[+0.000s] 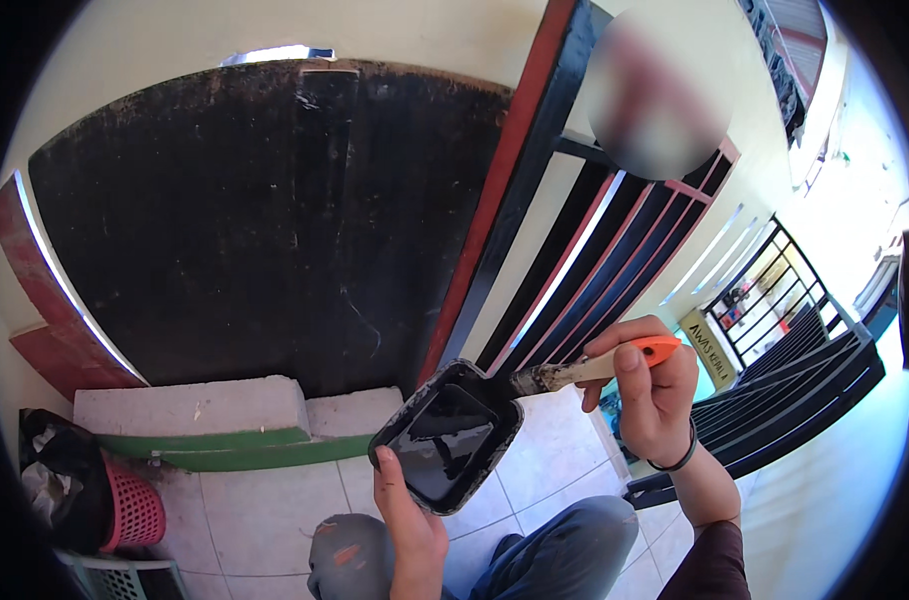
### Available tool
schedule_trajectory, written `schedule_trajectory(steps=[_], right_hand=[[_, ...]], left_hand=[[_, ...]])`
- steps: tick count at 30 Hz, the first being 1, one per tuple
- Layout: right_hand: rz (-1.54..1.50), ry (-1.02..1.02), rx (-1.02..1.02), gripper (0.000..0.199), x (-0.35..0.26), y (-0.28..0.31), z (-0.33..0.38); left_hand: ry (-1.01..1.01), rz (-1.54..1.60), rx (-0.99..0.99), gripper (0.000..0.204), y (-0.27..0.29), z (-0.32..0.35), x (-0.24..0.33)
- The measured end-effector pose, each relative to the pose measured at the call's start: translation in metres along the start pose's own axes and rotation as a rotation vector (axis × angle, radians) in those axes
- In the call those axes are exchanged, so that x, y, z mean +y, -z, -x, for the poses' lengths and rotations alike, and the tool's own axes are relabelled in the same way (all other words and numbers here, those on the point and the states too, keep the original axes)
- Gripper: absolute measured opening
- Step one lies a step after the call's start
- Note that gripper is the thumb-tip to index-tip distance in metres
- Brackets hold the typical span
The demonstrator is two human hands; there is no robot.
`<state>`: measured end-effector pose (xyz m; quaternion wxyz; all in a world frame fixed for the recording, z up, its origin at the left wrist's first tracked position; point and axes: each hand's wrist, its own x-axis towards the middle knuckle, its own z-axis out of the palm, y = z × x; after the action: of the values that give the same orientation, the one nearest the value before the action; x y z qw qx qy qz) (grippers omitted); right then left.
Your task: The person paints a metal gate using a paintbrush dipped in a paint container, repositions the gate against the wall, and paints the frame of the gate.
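Observation:
My left hand [411,535] grips the near edge of a black paint tray [393,432], its thumb over the rim. Dark, glossy paint [445,440] lies in the tray. The fingers of my right hand [647,385] are closed round a paintbrush [585,370] with a pale handle and an orange end. Its paint-darkened bristles are at the tray's right rim; whether they touch it I cannot tell. Beyond the tray stands a large black panel [245,220] with scuffs and a rusty top edge, beside a red and black post [495,200].
Red and black slats [615,260] stand right of the post. A black metal gate [775,410] with a lettered sign [710,348] is further right. Pink basket [135,510] and black bag [55,450] sit at the left, near a pale ledge [195,408]. Tiles [255,500] cover the floor.

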<state>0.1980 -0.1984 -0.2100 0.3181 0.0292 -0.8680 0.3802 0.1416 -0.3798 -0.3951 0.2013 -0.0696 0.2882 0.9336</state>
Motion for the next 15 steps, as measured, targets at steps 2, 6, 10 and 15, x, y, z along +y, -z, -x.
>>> schedule_trajectory(steps=[2,6,10,15], right_hand=[[0.042,0.007,-0.02,0.027,-0.006,-0.007,-0.004],[0.143,0.021,-0.049,0.023,-0.009,-0.019,-0.008],[0.196,0.015,-0.063,0.021,-0.01,-0.027,-0.014],[0.228,0.001,-0.137,0.017,-0.002,-0.038,-0.016]], left_hand=[[0.0,0.002,0.003,0.062,0.002,-0.001,-0.001],[0.002,0.03,0.052,0.054,0.004,-0.004,-0.001],[0.001,0.08,0.098,0.049,-0.002,-0.01,0.004],[0.0,0.077,0.063,0.054,0.002,-0.013,0.01]])
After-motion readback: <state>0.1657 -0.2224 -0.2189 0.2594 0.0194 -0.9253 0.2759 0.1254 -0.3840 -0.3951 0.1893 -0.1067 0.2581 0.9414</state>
